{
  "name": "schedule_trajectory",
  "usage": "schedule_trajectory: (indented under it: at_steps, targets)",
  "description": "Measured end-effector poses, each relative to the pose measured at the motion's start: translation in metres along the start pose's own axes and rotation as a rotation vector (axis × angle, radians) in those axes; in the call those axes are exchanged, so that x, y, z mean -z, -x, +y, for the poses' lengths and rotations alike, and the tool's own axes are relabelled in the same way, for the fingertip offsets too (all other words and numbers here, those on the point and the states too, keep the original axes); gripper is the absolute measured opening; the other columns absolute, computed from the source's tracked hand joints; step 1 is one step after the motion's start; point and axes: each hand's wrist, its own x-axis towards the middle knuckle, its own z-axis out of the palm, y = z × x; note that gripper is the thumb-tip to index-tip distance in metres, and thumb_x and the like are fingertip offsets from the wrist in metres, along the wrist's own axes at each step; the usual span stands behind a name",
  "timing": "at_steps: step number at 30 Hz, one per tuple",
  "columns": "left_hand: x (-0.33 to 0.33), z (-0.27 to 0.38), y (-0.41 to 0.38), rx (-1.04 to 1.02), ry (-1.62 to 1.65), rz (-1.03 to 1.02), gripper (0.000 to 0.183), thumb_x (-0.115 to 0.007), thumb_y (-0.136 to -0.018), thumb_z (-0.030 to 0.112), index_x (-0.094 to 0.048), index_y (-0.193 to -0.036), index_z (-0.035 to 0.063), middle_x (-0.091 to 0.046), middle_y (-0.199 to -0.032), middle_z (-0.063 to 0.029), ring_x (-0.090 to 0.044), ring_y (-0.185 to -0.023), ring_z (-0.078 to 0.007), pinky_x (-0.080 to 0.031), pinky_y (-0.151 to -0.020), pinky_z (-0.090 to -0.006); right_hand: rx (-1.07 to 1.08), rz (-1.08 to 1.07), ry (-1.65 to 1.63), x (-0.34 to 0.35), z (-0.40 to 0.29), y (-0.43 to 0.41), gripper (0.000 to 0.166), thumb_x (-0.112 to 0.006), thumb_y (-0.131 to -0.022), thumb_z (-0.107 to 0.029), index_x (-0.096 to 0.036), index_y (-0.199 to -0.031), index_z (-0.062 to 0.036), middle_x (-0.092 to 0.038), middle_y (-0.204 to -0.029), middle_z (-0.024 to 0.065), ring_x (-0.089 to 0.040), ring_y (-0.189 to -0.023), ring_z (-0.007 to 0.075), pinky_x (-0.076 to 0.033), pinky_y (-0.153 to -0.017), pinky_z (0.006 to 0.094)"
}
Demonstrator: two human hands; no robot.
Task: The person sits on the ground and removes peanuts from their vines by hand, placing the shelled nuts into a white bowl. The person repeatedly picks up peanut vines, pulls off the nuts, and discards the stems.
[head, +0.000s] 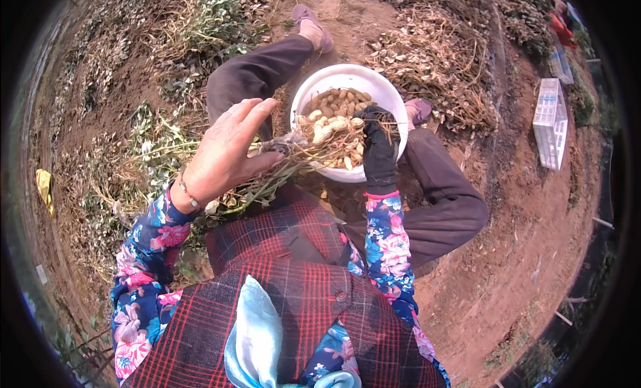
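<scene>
A white plastic bucket (306,90) stands between my bent legs, with loose peanuts in their shells (343,100) inside. A cluster of paler peanuts (328,128), with roots and stems attached, lies over the bucket. Green peanut plant stems (263,185) run from it towards the left. My bare left hand (225,138) is over these stems, fingers extended and thumb apart from them. In a black glove, my right hand (378,143) reaches into the bucket at the right side of the cluster. Its fingertips are hidden, so its grip does not show.
Heaps of dried peanut plants (430,62) lie at upper right, and leafy plants (150,153) at left. White plastic crates (550,123) sit at far right, near a person in red (563,30). A yellow bag (45,190) lies at far left on brown soil.
</scene>
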Motion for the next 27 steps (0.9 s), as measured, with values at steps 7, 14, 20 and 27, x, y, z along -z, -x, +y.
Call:
schedule_trajectory:
  at_steps: [7, 14, 20, 27]
  targets:
    - [-0.094, 0.032, 0.019, -0.097, -0.572, 0.106, 0.071, -0.066, -0.072, 0.016, -0.038, -0.135, 0.0027, -0.042, -0.132, -0.0198, -0.041, -0.123, -0.0342, -0.031, -0.103, -0.0471, -0.013, 0.22, -0.116, -0.009, -0.027, 0.005, 0.026, -0.053, -0.09, -0.011, -0.059, -0.113, -0.0009, -0.063, -0.104, 0.0068, -0.058, -0.094, 0.0151, -0.046, -0.082, 0.0289]
    - [-0.094, 0.011, -0.006, 0.111, -0.528, 0.019, 0.098, -0.076, -0.058, 0.016, -0.026, -0.141, 0.003, -0.054, -0.107, -0.0134, -0.054, -0.101, -0.0267, -0.04, -0.093, -0.0387, -0.208, 0.16, -0.569, -0.004, -0.032, 0.0, 0.03, -0.058, -0.089, -0.009, -0.054, -0.116, 0.0022, -0.059, -0.113, 0.0102, -0.059, -0.096, 0.0214, -0.048, -0.083, 0.0344]
    - [-0.027, -0.025, -0.027, 0.018, 0.11, -0.19, 0.072, -0.074, -0.064, 0.015, -0.038, -0.126, 0.0056, -0.061, -0.087, -0.0259, -0.061, -0.088, -0.0378, -0.048, -0.072, -0.0442, -0.112, 0.08, -0.317, 0.01, -0.095, -0.024, 0.03, -0.064, -0.086, -0.014, -0.057, -0.109, 0.0028, -0.064, -0.098, 0.009, -0.061, -0.085, 0.0185, -0.048, -0.078, 0.0334]
    - [0.046, -0.036, -0.07, 0.262, 0.876, -0.718, 0.074, -0.076, -0.072, 0.02, -0.039, -0.133, -0.0022, -0.056, -0.119, -0.0081, -0.05, -0.108, -0.0137, -0.039, -0.096, -0.0283, -0.088, 0.026, -0.609, 0.027, -0.09, -0.039, 0.04, -0.059, -0.09, -0.013, -0.047, -0.125, 0.002, -0.055, -0.121, 0.0107, -0.055, -0.11, 0.0186, -0.048, -0.094, 0.0304]
